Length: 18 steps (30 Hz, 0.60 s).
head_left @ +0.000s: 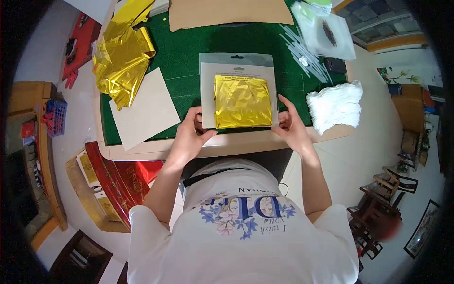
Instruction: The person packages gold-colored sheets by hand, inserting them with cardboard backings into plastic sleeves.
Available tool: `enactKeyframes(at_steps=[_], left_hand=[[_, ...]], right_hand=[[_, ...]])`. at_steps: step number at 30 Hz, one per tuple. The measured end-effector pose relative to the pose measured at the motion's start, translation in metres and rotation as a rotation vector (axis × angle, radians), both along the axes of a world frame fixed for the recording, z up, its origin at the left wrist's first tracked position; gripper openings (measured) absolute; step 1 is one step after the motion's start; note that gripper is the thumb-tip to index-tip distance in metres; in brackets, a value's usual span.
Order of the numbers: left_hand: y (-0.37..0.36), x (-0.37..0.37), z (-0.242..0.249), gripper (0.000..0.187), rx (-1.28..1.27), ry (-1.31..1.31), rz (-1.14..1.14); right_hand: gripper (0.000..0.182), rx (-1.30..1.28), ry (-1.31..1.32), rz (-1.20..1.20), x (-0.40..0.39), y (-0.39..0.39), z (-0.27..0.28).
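Note:
In front of me on the green table mat lies a clear plastic packaging bag (204,71) with a hang hole at its far end. A pale printed card (239,71) and a folded square of gold foil (243,102) show in it. My left hand (190,135) grips the bag's near left corner, thumb along the near edge and fingers at the side. At the near right corner, my right hand (293,130) holds the bag in the same way, its index finger raised along the side. Fingertips under the bag are partly hidden.
Crumpled gold foil (124,61) lies at the left, over a pale square card (146,109). At the right are thin plastic strips (302,54), clear bags (338,35), a small black object (335,65) and a white cloth bundle (335,106). Brown cardboard (229,13) sits at the back.

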<state>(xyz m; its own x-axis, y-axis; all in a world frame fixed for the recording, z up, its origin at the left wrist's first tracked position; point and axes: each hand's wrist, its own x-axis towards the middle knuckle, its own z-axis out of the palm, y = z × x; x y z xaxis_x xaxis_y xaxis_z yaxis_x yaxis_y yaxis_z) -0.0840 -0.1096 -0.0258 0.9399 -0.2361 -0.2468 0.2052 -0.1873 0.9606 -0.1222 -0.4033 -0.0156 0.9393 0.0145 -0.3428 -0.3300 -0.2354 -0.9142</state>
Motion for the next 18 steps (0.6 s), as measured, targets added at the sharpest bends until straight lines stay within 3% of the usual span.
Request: enactKeyframes(at_steps=[2, 3, 5, 7, 9, 10, 11, 13, 14, 16, 17, 18], left_hand=[[-0.007, 0.002, -0.003, 0.013, -0.29, 0.159, 0.135], [-0.005, 0.005, -0.005, 0.013, -0.294, 0.156, 0.133], [-0.002, 0.012, -0.008, 0.005, -0.174, 0.27, 0.114], [-0.006, 0.016, -0.002, 0.01, -0.161, 0.274, 0.172], [-0.004, 0.02, 0.003, 0.018, 0.161, 0.308, -0.009], [-0.002, 0.018, -0.006, 0.025, 0.389, 0.025, -0.073], [-0.001, 0.016, -0.008, 0.025, 0.389, 0.026, -0.071], [-0.008, 0.016, 0.01, 0.02, 0.659, -0.399, -0.099], [-0.013, 0.017, 0.013, 0.02, 0.66, -0.398, -0.098], [-0.025, 0.023, 0.015, 0.018, 0.618, -0.761, -0.182], [-0.034, 0.028, 0.013, 0.018, 0.618, -0.763, -0.182], [-0.044, 0.033, 0.008, 0.022, 0.63, -0.891, -0.252]], right_hand=[[0.076, 0.129, -0.02, -0.077, 0.0, -0.001, -0.012], [0.076, 0.126, -0.024, -0.078, 0.001, -0.001, -0.019], [0.067, 0.122, -0.067, -0.115, 0.004, -0.001, -0.03], [0.06, 0.074, -0.054, -0.18, 0.013, 0.009, -0.023], [0.054, 0.023, -0.038, -0.247, 0.018, 0.014, -0.018], [0.047, -0.167, -0.137, -0.247, 0.019, 0.016, -0.016], [0.04, -0.356, -0.236, -0.243, 0.02, 0.018, -0.015], [0.034, -0.426, -0.3, -0.229, 0.017, 0.025, -0.011], [0.028, -0.498, -0.365, -0.218, 0.014, 0.028, -0.01], [0.024, -0.572, -0.513, -0.153, 0.01, 0.034, -0.015], [0.02, -0.645, -0.663, -0.087, 0.008, 0.038, -0.017], [0.019, -0.62, -0.63, -0.051, 0.006, 0.041, -0.012]])
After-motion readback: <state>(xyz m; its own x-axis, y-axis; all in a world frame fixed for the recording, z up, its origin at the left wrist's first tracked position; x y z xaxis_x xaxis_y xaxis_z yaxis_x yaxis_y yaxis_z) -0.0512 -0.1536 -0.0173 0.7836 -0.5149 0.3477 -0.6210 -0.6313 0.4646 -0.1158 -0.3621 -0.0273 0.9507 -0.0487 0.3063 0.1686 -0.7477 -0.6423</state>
